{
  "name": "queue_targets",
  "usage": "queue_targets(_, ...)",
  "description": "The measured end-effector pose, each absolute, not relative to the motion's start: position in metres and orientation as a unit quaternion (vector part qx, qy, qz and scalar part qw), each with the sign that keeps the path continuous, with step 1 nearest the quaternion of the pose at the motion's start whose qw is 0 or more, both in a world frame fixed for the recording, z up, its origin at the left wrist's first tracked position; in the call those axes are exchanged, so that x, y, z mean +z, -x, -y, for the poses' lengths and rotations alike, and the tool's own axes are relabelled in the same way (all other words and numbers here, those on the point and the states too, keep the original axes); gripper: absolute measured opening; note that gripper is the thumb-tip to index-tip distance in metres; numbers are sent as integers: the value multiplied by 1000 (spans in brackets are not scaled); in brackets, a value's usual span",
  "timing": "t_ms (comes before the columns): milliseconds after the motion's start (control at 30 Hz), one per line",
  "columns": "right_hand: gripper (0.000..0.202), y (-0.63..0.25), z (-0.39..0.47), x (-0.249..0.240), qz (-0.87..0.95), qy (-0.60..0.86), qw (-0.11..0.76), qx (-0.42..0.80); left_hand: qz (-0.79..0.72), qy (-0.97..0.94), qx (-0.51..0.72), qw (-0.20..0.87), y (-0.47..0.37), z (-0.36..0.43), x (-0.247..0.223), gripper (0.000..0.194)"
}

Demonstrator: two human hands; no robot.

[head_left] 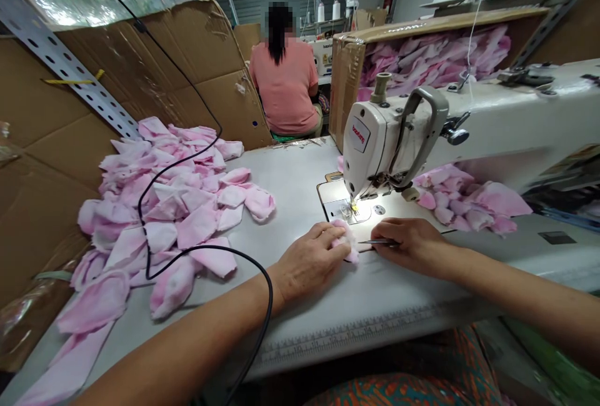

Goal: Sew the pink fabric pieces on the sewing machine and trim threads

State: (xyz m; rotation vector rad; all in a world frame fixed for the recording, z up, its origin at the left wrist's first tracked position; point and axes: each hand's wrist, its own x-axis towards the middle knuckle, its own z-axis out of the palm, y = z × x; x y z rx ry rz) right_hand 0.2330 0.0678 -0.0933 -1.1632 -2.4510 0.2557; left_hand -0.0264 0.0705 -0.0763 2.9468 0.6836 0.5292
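Just in front of the sewing machine's needle area (355, 207), my left hand (315, 257) grips a small pink plush fabric piece (347, 243), its fingers over the left side. My right hand (412, 245) is closed around a slim pointed metal tool (379, 242); its tip points left, close to the plush piece. Whether the tool has one or two prongs is too small to tell. A white sewing machine head (375, 137) stands behind both hands, its lamp lighting the needle plate.
Pink fabric pieces (187, 200) are heaped at the left, with a black cable (206, 247) across them. More pink pieces (469, 200) lie under the machine arm. A cardboard box (347, 90) of pink fabric stands behind. A person (285, 87) sits farther back, facing away.
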Motion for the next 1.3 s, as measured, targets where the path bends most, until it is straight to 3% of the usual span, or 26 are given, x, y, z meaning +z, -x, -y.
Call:
queue_targets(233, 25, -241, -67, -85, 897, 347, 270, 45, -220, -962, 162, -1, 17, -78, -79, 20)
queue_targets(367, 34, -231, -65, -87, 922, 291, 238, 87, -210, -961, 181, -13, 14, -79, -81, 22)
queue_targets(833, 27, -233, -67, -103, 924, 278, 255, 66, -250, -949, 191, 33, 16, -71, -80, 21)
queue_targets(1033, 27, -231, -66, -99, 945, 252, 205, 42, -231, -955, 186, 31, 18, -73, -82, 23)
queue_targets(1300, 23, -231, -65, -100, 940, 265, 213, 16, -219, -954, 198, 57, 19, -75, -84, 17)
